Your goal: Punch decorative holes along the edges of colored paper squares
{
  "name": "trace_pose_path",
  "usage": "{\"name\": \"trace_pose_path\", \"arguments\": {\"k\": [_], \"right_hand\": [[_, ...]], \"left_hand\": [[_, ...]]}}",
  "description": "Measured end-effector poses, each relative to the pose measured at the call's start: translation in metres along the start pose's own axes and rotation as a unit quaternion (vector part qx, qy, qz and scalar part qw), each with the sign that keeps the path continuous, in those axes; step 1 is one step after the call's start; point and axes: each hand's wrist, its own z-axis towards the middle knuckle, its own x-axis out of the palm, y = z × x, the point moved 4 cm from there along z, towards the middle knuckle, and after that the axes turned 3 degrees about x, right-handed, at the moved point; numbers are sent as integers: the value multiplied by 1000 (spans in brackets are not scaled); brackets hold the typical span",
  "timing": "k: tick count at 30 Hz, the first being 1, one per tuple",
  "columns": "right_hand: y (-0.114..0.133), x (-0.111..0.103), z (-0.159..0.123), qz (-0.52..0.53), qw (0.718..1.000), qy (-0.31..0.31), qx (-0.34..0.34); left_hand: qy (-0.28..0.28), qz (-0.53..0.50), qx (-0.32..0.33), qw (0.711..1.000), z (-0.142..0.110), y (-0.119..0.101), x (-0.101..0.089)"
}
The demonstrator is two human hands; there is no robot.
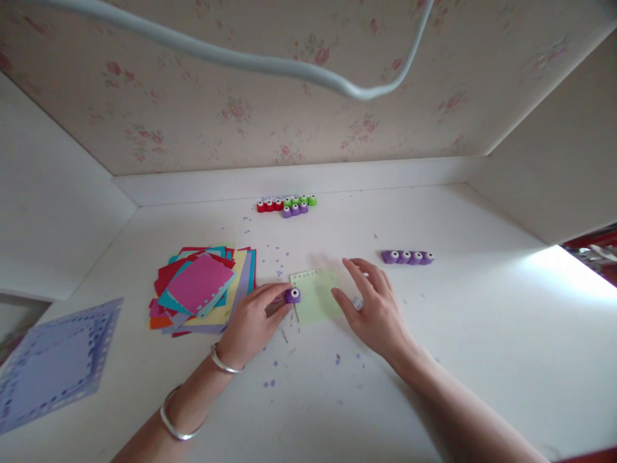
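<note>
A small purple craft punch (292, 296) with a white-and-black button sits at the left edge of a pale green paper sheet (315, 299). My left hand (255, 318) grips the punch between thumb and fingers. Small punched marks run along the sheet's upper left edge. Over the sheet's right side is my right hand (371, 305), fingers apart and holding nothing. Whether its fingertips touch the paper I cannot tell.
Left of the sheet lies a pile of coloured papers (200, 283). Punched lilac sheets (53, 366) are at the far left. Red, green and purple punches (286, 204) stand near the back wall, and a purple punch row (407, 257) at right. Lilac paper bits are scattered about.
</note>
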Motion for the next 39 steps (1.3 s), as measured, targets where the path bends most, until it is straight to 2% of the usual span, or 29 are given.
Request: {"name": "trace_pose_path", "arguments": {"k": [2,4,6,8,14,39], "right_hand": [[3,4,-1,-18,997,29,-69],[5,12,-4,-28,989,87,-120],[5,18,-6,-33,982,130,-136],[5,20,-7,-34,980,149,-126],[7,17,-7,-23,981,158,-108],[9,15,-7,-11,983,147,-110]], "left_hand": [[-1,8,-4,1000,-1,0,1],[-5,22,-4,1000,-1,1,1],[-5,32,-5,999,0,1,1],[-2,32,-7,999,1,1,2],[-1,38,-10,999,2,0,1],[16,54,-14,998,5,-1,3]]}}
